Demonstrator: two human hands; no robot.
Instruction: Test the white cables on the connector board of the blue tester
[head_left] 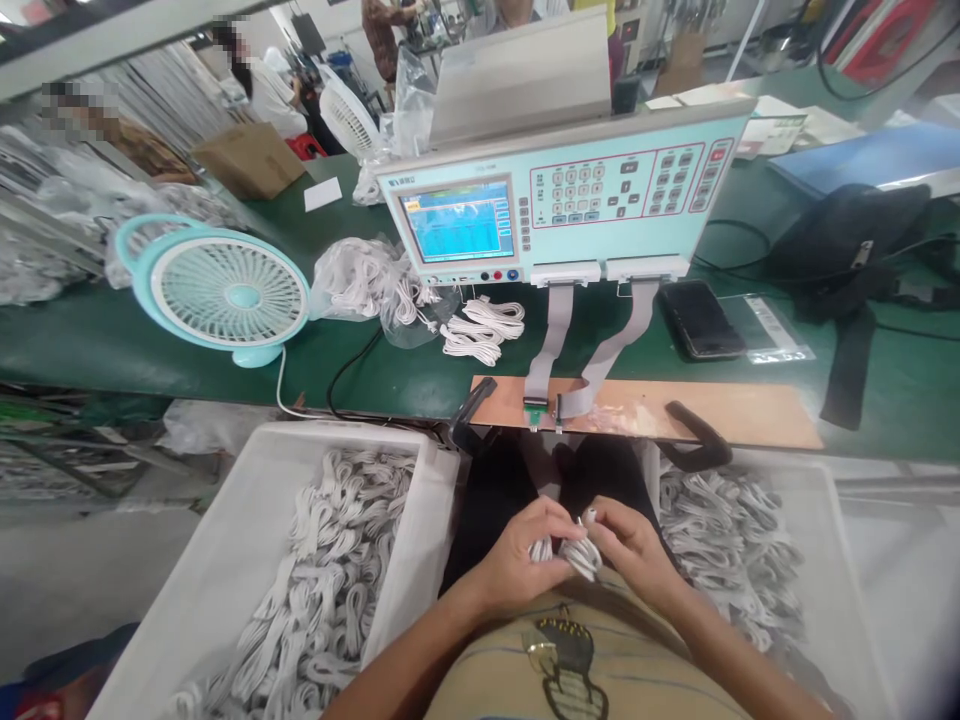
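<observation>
Over my lap, my left hand (523,553) and my right hand (630,545) both grip one coiled white cable (574,553), fingers curled around it. A plug end sticks up between my fingers. To my left stands a white bin (225,560) full of coiled white cables (322,600). On my right, a second white bin (832,580) holds more coiled cables (720,550). Ahead on the table edge lies a brown test board (735,415) with a small connector fixture (537,411), joined by grey ribbon cables to the pale blue tester (570,205).
A pale blue desk fan (221,290), a plastic bag of cables (367,280) and loose cable coils (480,330) sit on the green table (90,340). A black phone (699,318) and a black bag (855,240) lie at right. Other people work at the back.
</observation>
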